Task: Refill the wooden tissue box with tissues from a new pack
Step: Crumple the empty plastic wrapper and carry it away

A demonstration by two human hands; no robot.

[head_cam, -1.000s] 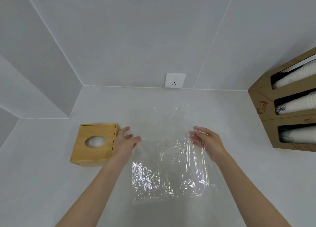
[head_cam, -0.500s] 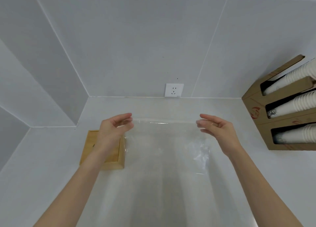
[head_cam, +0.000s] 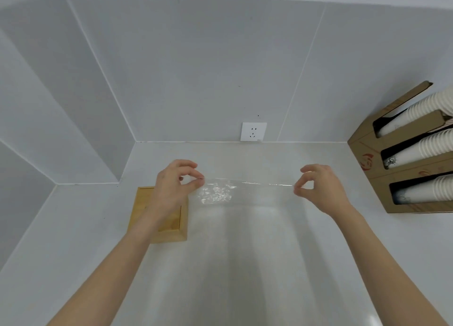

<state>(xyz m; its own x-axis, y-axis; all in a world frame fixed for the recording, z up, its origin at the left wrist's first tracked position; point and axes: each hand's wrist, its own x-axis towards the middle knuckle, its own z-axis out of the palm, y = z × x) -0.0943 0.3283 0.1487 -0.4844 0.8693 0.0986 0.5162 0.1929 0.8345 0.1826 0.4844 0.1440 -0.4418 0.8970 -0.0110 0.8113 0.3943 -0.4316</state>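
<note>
A clear plastic wrapper (head_cam: 245,203) hangs stretched between my two hands above the white counter. My left hand (head_cam: 175,187) pinches its top left corner between thumb and fingers. My right hand (head_cam: 318,188) pinches the top right corner the same way. The wooden tissue box (head_cam: 143,208) stands on the counter at the left, partly hidden behind my left hand and forearm; its top opening is covered from view. No loose tissues show.
A white wall socket (head_cam: 253,131) sits on the back wall just above the counter (head_cam: 73,252). A cardboard holder (head_cam: 375,173) with three rows of stacked white paper cups stands at the right. Grey tiled walls close in at the back and left.
Both hands have lifted the wrapper off the counter and closed into pinches on its top corners, pulling it taut. The camera has tilted up, so the box sits lower in view.
</note>
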